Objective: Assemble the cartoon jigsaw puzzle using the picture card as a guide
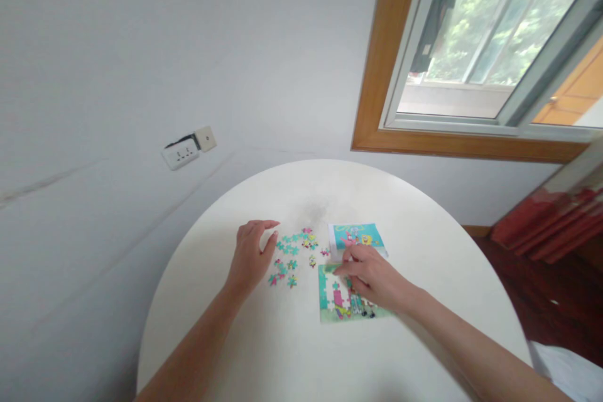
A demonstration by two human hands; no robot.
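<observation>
A partly filled jigsaw puzzle [330, 311] lies on the white round table [273, 352], with white gaps in its upper part. Over its upper edge is my right hand [372, 273], thumb and fingertips drawn together low over the puzzle; whatever they pinch is too small or hidden to make out. My left hand [252, 251] rests at the left of the loose puzzle pieces [291, 244], thumb and fingers apart with nothing between them. Behind the puzzle lies a picture card [358, 232] with cartoon figures, its lower part covered by my right hand.
The table's far edge curves close to a white wall [282, 63] with a power socket [183, 152]. A wood-framed window [367, 138] is at the upper right. Red curtain fabric [551, 223] hangs at the right, and a white cloth [565, 370] shows at the lower right.
</observation>
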